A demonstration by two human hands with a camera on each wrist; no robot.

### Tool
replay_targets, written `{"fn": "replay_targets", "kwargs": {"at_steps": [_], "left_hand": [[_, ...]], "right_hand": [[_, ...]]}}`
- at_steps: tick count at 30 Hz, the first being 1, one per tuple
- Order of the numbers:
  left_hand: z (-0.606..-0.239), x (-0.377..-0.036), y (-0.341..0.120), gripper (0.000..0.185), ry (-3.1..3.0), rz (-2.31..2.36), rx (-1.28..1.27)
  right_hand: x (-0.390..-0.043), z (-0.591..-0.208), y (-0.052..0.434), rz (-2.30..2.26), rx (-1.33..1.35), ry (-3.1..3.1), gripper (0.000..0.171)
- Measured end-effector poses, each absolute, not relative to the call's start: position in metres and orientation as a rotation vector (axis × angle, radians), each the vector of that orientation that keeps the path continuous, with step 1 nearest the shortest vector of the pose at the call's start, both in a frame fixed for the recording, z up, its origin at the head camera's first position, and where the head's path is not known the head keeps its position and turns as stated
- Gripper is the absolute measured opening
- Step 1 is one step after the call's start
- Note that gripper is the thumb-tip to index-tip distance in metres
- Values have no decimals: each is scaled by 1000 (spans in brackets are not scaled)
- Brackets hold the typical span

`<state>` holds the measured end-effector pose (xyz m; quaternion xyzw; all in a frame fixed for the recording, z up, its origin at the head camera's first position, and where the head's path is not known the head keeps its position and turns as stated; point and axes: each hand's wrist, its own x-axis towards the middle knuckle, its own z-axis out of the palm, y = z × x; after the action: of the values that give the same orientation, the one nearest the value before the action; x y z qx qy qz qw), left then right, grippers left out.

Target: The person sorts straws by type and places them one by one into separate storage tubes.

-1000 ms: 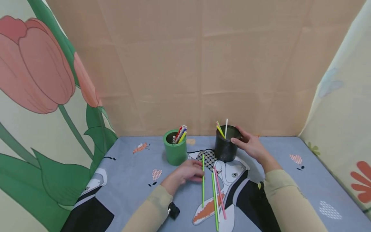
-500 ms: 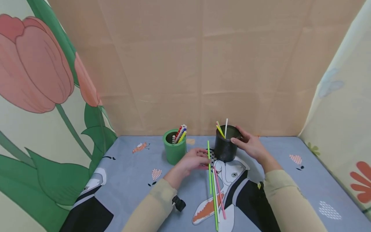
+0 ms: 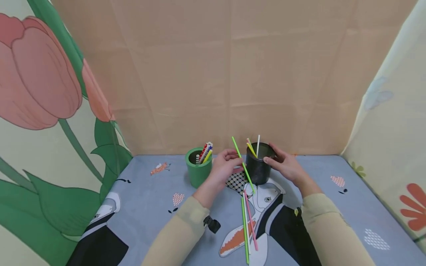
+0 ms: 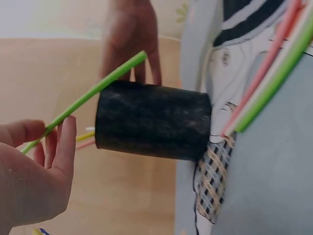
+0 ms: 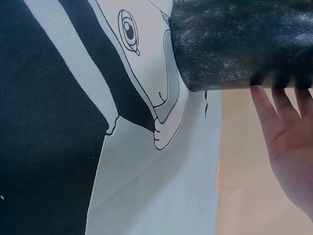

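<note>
My left hand [image 3: 223, 166] pinches a thin green drinking straw [image 4: 93, 93] between thumb and fingers. The straw slants in front of the black cup's left side in the head view, upper end leaning left. The black cup [image 3: 258, 170] stands upright, with a white straw [image 3: 258, 145] and a yellow straw [image 3: 251, 149] sticking out. My right hand [image 3: 287, 167] holds this cup at its right side, thumb near the rim; in the right wrist view its fingertips [image 5: 261, 95] touch the wall. Another green straw [image 3: 245, 229], a white one and a pink straw [image 3: 252, 223] lie on the cloth.
Left of the black cup stands a green cup [image 3: 199, 173] with patterned pens [image 3: 206, 150] and a yellow stick inside. A printed blue cloth [image 3: 149, 214] covers the table. A tan wall [image 3: 186, 85] rises behind, with patterned sheets on both sides.
My left hand has lifted the green straw and moved it up and right toward the black cup. The straw has tilted from upright in view to slanting. My right hand stays at the cup.
</note>
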<state>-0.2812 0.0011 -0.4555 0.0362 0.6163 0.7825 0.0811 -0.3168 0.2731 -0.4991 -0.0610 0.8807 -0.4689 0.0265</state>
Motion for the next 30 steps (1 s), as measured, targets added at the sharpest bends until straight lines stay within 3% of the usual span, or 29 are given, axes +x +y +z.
{"fn": "replay_targets", "kwargs": {"at_steps": [19, 30], "left_hand": [[-417, -300, 29, 28, 1769, 2844, 165], [-418, -315, 46, 20, 2048, 2772, 253]], "right_hand": [[-315, -500, 273, -1476, -203, 2713, 92], [-317, -501, 274, -1473, -181, 2706, 92]]}}
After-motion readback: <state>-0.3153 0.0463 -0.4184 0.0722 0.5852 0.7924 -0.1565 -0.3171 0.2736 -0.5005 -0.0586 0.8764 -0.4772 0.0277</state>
